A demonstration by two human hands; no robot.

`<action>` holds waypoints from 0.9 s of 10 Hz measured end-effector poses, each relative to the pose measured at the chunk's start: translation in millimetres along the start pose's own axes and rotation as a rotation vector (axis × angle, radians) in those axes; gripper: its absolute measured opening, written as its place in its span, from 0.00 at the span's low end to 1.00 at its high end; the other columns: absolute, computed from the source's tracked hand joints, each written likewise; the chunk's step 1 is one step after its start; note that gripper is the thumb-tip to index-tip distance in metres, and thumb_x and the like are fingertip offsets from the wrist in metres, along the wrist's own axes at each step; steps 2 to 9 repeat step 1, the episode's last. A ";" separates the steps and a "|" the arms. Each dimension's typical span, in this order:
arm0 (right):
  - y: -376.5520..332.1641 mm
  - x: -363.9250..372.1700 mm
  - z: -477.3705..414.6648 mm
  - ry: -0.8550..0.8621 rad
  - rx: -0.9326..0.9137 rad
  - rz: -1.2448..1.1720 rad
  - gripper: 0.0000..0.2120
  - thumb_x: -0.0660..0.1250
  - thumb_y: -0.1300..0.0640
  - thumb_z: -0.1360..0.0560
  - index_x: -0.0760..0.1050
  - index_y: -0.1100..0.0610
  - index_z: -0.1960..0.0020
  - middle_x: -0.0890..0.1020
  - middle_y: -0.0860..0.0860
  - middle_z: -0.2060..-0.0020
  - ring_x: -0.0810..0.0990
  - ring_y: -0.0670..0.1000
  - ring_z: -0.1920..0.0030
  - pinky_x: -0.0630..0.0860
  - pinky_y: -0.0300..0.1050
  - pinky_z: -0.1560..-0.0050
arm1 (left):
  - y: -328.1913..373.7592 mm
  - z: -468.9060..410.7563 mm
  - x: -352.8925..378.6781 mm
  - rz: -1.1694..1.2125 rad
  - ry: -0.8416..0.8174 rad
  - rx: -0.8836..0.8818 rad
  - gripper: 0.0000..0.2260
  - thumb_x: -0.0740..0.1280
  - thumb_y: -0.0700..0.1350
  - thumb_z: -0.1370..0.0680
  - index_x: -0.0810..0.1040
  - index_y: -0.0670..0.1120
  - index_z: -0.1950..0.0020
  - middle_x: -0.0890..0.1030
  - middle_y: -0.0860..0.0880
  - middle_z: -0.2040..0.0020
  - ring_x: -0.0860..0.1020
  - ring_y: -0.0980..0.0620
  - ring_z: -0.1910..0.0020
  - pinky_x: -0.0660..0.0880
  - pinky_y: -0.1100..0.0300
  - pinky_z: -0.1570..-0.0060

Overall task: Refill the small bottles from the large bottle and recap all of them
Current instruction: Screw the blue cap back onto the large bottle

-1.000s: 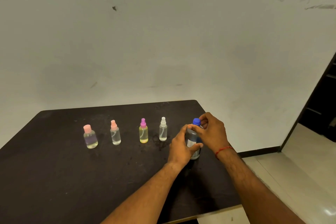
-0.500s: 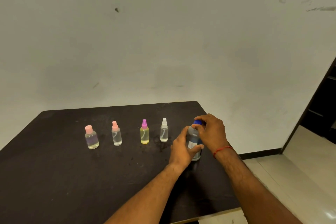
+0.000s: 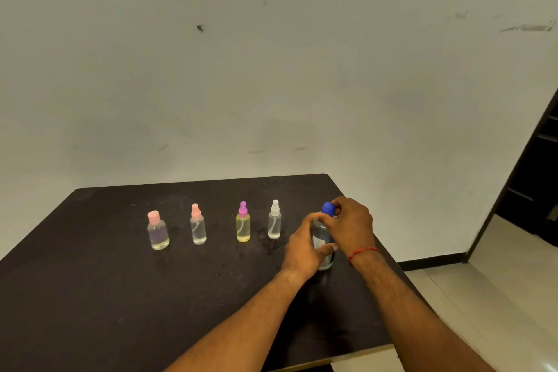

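The large clear bottle (image 3: 322, 243) stands upright near the right edge of the dark table (image 3: 90, 296). My left hand (image 3: 303, 248) wraps its body. My right hand (image 3: 351, 225) pinches its blue cap (image 3: 328, 208) from the right. To the left stands a row of small bottles, all capped: a round one with a pink flip cap (image 3: 158, 231), a clear spray bottle with a pink top (image 3: 198, 225), a yellow one with a magenta top (image 3: 243, 223), and a clear one with a white top (image 3: 274, 220).
A white wall rises right behind the table. A tiled floor (image 3: 498, 281) and a dark doorway (image 3: 537, 175) lie to the right. The table's front edge runs just below my forearms.
My right fingers have shifted around the blue cap, which shows more now. The large bottle and my left hand have stayed in place; the view has tilted up slightly.
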State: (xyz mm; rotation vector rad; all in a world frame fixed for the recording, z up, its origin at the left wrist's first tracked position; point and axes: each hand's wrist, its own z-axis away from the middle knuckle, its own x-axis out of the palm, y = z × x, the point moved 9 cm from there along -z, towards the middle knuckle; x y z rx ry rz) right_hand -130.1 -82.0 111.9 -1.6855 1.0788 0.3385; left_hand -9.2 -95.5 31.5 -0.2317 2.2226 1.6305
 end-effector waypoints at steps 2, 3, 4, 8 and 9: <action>6.1 1.9 6.7 -0.012 0.036 -0.097 0.22 0.76 0.49 0.30 0.76 0.54 0.39 0.82 0.52 0.48 0.79 0.50 0.50 0.75 0.41 0.48 | -7.8 8.6 -14.4 0.025 0.031 -0.044 0.37 0.77 0.52 0.27 0.63 0.54 0.23 0.75 0.54 0.32 0.74 0.53 0.32 0.72 0.60 0.33; 6.1 1.9 6.7 -0.012 0.036 -0.097 0.22 0.76 0.49 0.30 0.76 0.54 0.39 0.82 0.52 0.48 0.79 0.50 0.50 0.75 0.41 0.48 | -7.8 8.6 -14.4 0.025 0.031 -0.044 0.37 0.77 0.52 0.27 0.63 0.54 0.23 0.75 0.54 0.32 0.74 0.53 0.32 0.72 0.60 0.33; 6.1 1.9 6.7 -0.012 0.036 -0.097 0.22 0.76 0.49 0.30 0.76 0.54 0.39 0.82 0.52 0.48 0.79 0.50 0.50 0.75 0.41 0.48 | -7.8 8.6 -14.4 0.025 0.031 -0.044 0.37 0.77 0.52 0.27 0.63 0.54 0.23 0.75 0.54 0.32 0.74 0.53 0.32 0.72 0.60 0.33; 6.1 1.9 6.7 -0.012 0.036 -0.097 0.22 0.76 0.49 0.30 0.76 0.54 0.39 0.82 0.52 0.48 0.79 0.50 0.50 0.75 0.41 0.48 | -7.8 8.6 -14.4 0.025 0.031 -0.044 0.37 0.77 0.52 0.27 0.63 0.54 0.23 0.75 0.54 0.32 0.74 0.53 0.32 0.72 0.60 0.33; 6.1 1.9 6.7 -0.012 0.036 -0.097 0.22 0.76 0.49 0.30 0.76 0.54 0.39 0.82 0.52 0.48 0.79 0.50 0.50 0.75 0.41 0.48 | -7.8 8.6 -14.4 0.025 0.031 -0.044 0.37 0.77 0.52 0.27 0.63 0.54 0.23 0.75 0.54 0.32 0.74 0.53 0.32 0.72 0.60 0.33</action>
